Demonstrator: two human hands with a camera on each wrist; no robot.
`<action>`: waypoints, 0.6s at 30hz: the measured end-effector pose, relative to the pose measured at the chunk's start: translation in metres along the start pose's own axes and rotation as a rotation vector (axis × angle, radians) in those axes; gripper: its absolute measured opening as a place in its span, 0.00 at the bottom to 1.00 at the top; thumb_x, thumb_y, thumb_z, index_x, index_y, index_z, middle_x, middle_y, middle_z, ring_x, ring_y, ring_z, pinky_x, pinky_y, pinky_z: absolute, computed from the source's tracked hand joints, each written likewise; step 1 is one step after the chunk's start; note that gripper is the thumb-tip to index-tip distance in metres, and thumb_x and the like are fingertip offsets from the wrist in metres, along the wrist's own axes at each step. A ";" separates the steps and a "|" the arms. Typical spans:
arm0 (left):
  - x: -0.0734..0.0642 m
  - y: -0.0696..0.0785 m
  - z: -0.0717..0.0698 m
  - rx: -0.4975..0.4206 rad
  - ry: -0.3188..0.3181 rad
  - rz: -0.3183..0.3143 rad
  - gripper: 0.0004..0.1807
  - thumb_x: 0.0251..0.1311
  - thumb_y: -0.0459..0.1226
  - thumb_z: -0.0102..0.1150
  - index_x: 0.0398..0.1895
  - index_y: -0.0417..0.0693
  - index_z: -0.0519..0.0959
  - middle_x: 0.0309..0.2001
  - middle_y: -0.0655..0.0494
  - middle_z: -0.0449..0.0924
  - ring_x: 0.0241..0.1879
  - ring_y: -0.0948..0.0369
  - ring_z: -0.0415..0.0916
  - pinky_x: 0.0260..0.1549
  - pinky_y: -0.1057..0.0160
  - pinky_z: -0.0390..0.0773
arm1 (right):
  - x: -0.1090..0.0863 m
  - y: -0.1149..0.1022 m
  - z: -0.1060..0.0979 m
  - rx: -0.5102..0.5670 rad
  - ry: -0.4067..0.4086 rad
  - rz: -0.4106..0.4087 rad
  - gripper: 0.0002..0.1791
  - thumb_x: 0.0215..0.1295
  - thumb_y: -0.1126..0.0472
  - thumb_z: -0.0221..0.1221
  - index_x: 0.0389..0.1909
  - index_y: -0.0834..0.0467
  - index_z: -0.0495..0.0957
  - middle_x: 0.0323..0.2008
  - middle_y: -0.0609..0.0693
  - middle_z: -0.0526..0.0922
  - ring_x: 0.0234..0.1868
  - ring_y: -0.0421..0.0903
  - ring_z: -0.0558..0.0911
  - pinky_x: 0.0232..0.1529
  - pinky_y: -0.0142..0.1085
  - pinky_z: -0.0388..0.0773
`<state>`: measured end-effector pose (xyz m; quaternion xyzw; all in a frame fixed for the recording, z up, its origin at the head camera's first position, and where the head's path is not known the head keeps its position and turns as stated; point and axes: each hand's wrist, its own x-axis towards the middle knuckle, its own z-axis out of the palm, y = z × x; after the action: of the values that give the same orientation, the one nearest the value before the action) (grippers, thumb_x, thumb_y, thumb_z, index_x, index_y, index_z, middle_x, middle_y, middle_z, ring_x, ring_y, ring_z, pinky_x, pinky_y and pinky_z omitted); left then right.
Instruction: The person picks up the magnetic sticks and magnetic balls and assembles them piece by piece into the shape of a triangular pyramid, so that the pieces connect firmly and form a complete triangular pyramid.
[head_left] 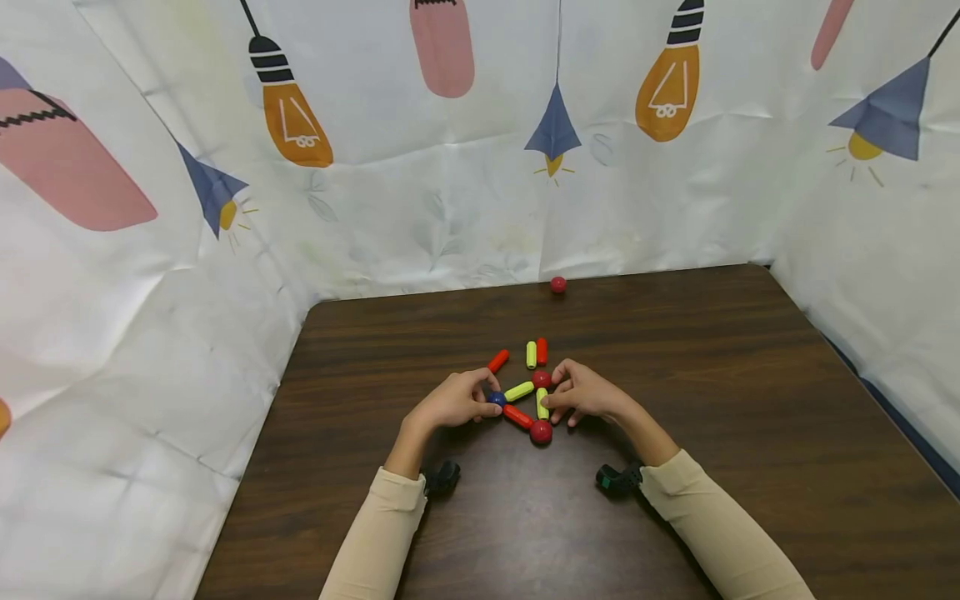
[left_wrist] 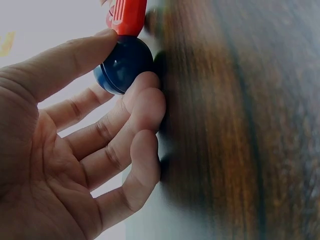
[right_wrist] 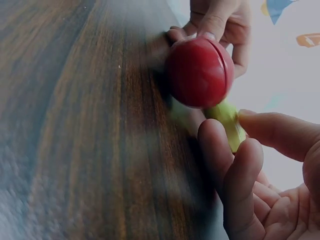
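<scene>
On the table, two balls in red and one in blue are joined by rods into a triangle. My left hand (head_left: 455,398) pinches the blue ball (left_wrist: 123,62) between thumb and fingers. A red rod (head_left: 517,417) runs from it to the near red ball (head_left: 541,432), and a yellow-green rod (head_left: 519,391) to the far red ball (head_left: 542,379). My right hand (head_left: 588,393) holds the yellow-green rod (right_wrist: 227,122) between the two red balls, thumb on one side and fingers on the other. Its index finger is beside the far red ball.
Beyond the triangle lie a loose yellow-green rod (head_left: 531,355) and a red rod (head_left: 542,351) side by side. Another red rod (head_left: 498,361) is just past my left hand. A single red ball (head_left: 558,284) sits at the far edge of the brown table (head_left: 675,317), near the patterned cloth (head_left: 465,208).
</scene>
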<state>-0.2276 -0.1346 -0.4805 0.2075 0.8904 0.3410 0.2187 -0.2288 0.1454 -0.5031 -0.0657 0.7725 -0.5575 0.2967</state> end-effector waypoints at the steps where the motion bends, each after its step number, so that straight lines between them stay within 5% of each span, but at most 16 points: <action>1: 0.000 0.000 0.000 0.000 0.001 0.001 0.14 0.64 0.43 0.70 0.49 0.53 0.78 0.25 0.51 0.83 0.23 0.58 0.78 0.26 0.62 0.76 | 0.000 -0.001 0.001 -0.001 0.001 0.001 0.24 0.68 0.61 0.66 0.52 0.62 0.61 0.31 0.53 0.88 0.27 0.46 0.87 0.23 0.34 0.80; 10: -0.002 -0.002 -0.001 -0.006 0.001 0.001 0.14 0.64 0.43 0.70 0.48 0.53 0.78 0.26 0.51 0.83 0.24 0.56 0.79 0.27 0.62 0.76 | 0.002 -0.001 0.000 -0.014 0.000 0.005 0.25 0.68 0.61 0.66 0.54 0.62 0.60 0.31 0.53 0.88 0.27 0.45 0.87 0.24 0.34 0.80; 18: 0.000 0.001 0.002 0.009 0.005 0.012 0.13 0.65 0.43 0.69 0.48 0.54 0.78 0.24 0.55 0.82 0.22 0.61 0.76 0.27 0.62 0.76 | 0.001 0.000 -0.003 -0.048 0.014 -0.032 0.30 0.70 0.60 0.65 0.66 0.60 0.62 0.32 0.55 0.86 0.27 0.46 0.86 0.24 0.35 0.81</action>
<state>-0.2266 -0.1331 -0.4810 0.2132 0.8912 0.3387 0.2136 -0.2310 0.1471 -0.5029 -0.0815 0.7867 -0.5438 0.2807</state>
